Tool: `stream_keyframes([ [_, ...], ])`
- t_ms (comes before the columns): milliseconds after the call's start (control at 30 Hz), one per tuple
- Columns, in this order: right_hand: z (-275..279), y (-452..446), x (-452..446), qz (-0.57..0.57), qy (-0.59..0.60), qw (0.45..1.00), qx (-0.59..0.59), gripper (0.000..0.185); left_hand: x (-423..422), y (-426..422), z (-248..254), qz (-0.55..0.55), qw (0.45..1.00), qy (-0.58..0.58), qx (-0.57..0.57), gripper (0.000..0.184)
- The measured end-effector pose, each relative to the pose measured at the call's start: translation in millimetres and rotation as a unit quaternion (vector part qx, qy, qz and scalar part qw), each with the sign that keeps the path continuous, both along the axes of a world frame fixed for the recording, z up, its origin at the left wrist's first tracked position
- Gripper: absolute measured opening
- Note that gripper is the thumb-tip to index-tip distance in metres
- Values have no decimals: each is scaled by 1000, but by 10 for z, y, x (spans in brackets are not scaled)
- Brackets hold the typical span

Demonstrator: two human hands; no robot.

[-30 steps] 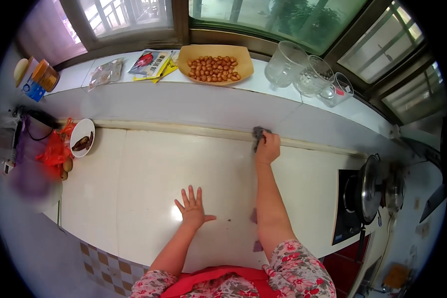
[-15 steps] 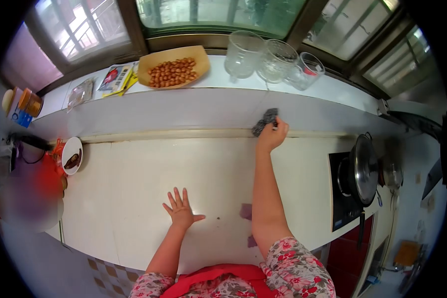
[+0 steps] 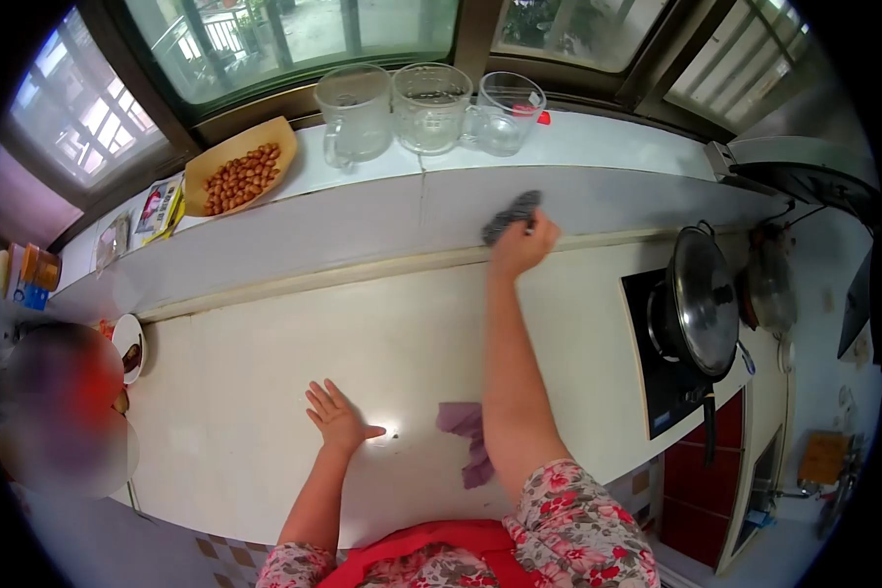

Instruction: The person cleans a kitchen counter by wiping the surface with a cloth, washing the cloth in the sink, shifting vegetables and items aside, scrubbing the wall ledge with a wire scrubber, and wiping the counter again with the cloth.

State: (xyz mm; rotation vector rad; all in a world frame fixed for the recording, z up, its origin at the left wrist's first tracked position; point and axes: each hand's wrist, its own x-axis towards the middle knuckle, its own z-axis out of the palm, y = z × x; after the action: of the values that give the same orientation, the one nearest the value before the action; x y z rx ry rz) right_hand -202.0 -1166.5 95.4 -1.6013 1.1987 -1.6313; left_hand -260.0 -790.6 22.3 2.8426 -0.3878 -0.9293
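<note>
My right hand [image 3: 525, 242] is closed round a dark grey cloth [image 3: 511, 218], which lies against the pale wall [image 3: 363, 233] below the window ledge. Its fingertips are partly hidden by the back of the hand. With fingers spread, my left hand [image 3: 338, 419] rests on the cream countertop [image 3: 255, 382] and holds nothing. A small dark speck is just right of its thumb. Beside my right forearm lies a crumpled purple cloth [image 3: 464, 431], partly covered by the arm.
On the ledge [image 3: 608, 147] stand glass jugs [image 3: 431, 110], a paper tray of brown nuts [image 3: 241, 178] and packets [image 3: 159, 209]. A lidded pan [image 3: 704, 304] sits on the black hob [image 3: 668, 404] at right. A white bowl [image 3: 127, 338] is at far left.
The view has turned to the right. My right hand has moved with the grey cloth from the counter's back edge up onto the wall. My left hand stays spread on the counter.
</note>
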Motion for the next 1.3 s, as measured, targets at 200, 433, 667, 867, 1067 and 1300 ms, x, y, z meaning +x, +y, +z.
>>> stream_keyframes([
  [200,-278,406,5,200,128,960,-146,33,-18,-227,-158,29,999,-30,-31,147],
  [433,-683,-677,-458,-27,57,992,106,22,-240,-851,-133,-76,995,-49,-53,144],
  [667,-781,324,-78,240,132,962,18,25,-269,-1075,-114,-97,994,-47,-24,148],
  [867,-663,-447,-344,65,54,996,27,21,-315,-1089,-179,-89,995,-37,-5,150],
  [1067,-322,345,82,214,48,966,-134,23,-288,-1197,-135,-79,997,-11,18,155],
  [1300,31,161,87,158,-55,984,-68,26,-260,-1170,-227,-79,996,-29,2,158],
])
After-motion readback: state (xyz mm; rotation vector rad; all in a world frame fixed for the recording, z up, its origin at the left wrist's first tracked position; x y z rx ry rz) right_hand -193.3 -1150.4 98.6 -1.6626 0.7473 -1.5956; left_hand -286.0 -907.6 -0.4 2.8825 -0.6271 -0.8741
